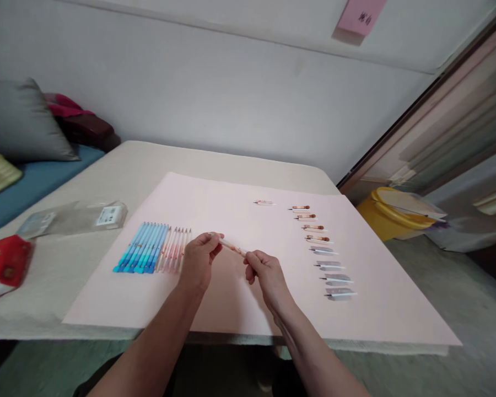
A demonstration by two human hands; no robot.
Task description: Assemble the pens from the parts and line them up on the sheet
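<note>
Clock is centering on the held pen, 12 pointing at the wall (231, 94). Left hand (199, 258) is pinching the pen (232, 246) near its 10 o'clock end between thumb and fingers; right hand (267, 270) is grasping the 4 o'clock end, fingers curling in. Pen is showing pale with brownish patches, hovering over the pink sheet (215, 198) on the worktop (182, 160). Pale patterned pens (174, 251) are lying in a row at 9 o'clock, narrow ends facing away from the person; left hand is partly covering them, can't tell if touching. Blue pens (140, 248) are lining up just past those, same way round. 1 pinkish piece (264, 203) is lying alone at 1 o'clock. 8 small sets are running from 2 to 4 o'clock: 4 brown-ended pieces (317, 239) farther off, 4 grey pieces (329, 265) nearer, with thin white rods (342, 267) lying alongside. Clear bag (76, 218) is lying between 9 and 10, red pack (6, 264) sitting at 9. Yellow bucket (392, 212) is standing off the worktop, between 2 and 3.
</note>
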